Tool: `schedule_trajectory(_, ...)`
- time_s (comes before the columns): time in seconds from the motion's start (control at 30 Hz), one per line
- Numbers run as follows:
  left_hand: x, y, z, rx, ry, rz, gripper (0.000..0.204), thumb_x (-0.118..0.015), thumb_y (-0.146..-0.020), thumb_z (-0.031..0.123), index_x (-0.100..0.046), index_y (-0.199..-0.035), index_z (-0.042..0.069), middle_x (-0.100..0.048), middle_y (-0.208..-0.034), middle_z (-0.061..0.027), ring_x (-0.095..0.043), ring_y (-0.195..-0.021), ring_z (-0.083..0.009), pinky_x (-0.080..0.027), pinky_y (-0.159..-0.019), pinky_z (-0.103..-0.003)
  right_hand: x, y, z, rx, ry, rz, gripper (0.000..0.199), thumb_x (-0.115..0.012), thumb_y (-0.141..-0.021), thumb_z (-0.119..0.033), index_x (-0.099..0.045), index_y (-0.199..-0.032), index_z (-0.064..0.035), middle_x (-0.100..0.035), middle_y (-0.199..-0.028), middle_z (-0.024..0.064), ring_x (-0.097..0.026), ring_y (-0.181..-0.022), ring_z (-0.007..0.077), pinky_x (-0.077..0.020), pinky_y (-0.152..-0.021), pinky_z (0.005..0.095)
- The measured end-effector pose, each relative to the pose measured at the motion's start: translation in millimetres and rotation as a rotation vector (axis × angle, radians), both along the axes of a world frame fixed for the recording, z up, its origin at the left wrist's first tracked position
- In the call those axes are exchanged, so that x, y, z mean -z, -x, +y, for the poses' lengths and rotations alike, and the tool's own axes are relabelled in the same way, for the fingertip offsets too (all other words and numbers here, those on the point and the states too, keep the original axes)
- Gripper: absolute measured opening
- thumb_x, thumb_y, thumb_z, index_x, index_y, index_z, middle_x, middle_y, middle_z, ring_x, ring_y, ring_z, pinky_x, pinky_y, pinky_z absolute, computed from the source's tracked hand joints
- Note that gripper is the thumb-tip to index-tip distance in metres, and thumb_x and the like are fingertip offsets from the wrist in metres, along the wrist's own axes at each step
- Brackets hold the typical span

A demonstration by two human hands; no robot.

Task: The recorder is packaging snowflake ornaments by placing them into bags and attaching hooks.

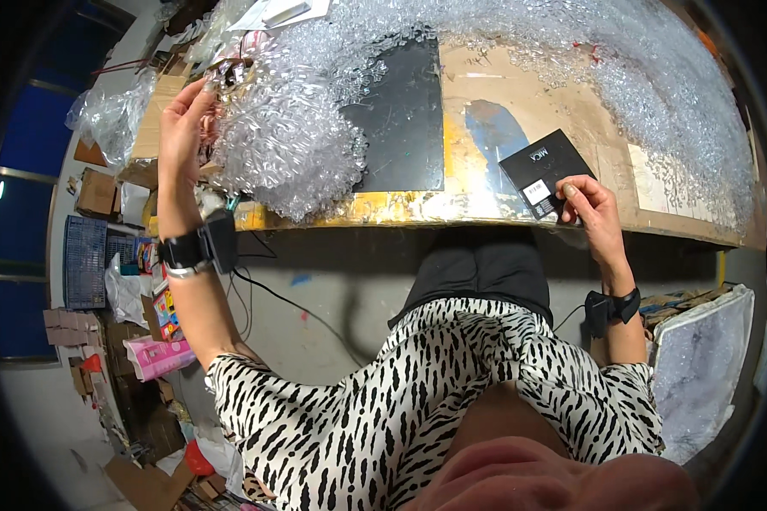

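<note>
My right hand [592,213] grips the lower right corner of a flat black square card or thin box [547,167], thumb on top. White lettering and a small white label show on its face. It lies over the table's front part, tilted to the edge. My left hand [183,128] is raised at the table's left end, thumb and fingers pinched together beside some shiny gold and brown small pieces [230,75]. What the fingertips hold, if anything, is too small to make out. Just right of that hand rises a heap of clear, glossy plastic pieces [285,140].
More clear pieces [656,77] spread along the table's back and right. A black mat [405,119] lies mid-table, on the worn brown tabletop [562,94]. Cardboard boxes [98,192] and a blue crate [85,260] stand left. A clear-wrapped bag [703,366] leans at lower right.
</note>
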State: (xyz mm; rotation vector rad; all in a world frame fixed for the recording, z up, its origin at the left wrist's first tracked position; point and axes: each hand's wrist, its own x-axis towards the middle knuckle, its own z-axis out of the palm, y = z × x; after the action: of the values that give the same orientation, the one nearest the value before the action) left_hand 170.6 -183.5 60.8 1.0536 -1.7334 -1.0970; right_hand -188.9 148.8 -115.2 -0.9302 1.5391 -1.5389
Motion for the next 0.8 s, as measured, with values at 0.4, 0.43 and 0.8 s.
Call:
schedule_trajectory(0.4,24.2,4.6,36.6,0.125,0.752,-0.806,0.058,-0.062,-0.083,0.034,-0.044,-0.128,0.003,-0.046,-0.13,-0.0204,-0.045,-0.12,-0.0348,-0.036,-0.099,-0.041,-5.7,4.4,-0.8,-0.048,-0.099,-0.008,0.015,-0.055,-0.09,-0.016,-0.062,-0.091,-0.003,-0.058,-0.074,-0.0022,-0.049,-0.057,0.003,-0.0391,-0.051,0.0167)
schedule_trajectory(0.43,35.0,-0.5,37.5,0.162,0.744,-0.832,0.057,-0.062,-0.083,0.033,-0.044,-0.128,0.003,-0.046,-0.13,-0.0206,-0.044,-0.12,-0.0355,-0.035,-0.099,-0.041,-10.2,3.3,-0.9,-0.05,-0.112,-0.001,0.014,-0.054,-0.091,-0.015,-0.061,-0.092,-0.0022,-0.059,-0.074,-0.0007,-0.05,-0.058,0.0039,-0.0396,-0.052,0.0173)
schedule_trajectory(0.8,76.1,-6.7,53.1,-0.035,0.905,-0.669,0.037,-0.06,-0.085,0.03,-0.059,-0.111,0.004,-0.057,-0.115,-0.0121,-0.053,-0.107,-0.0292,-0.035,-0.093,-0.039,-11.6,6.1,-3.2,-0.122,-0.126,-0.029,0.014,-0.055,-0.09,-0.015,-0.062,-0.09,-0.0019,-0.059,-0.071,-0.001,-0.05,-0.056,0.0024,-0.0421,-0.051,0.0171)
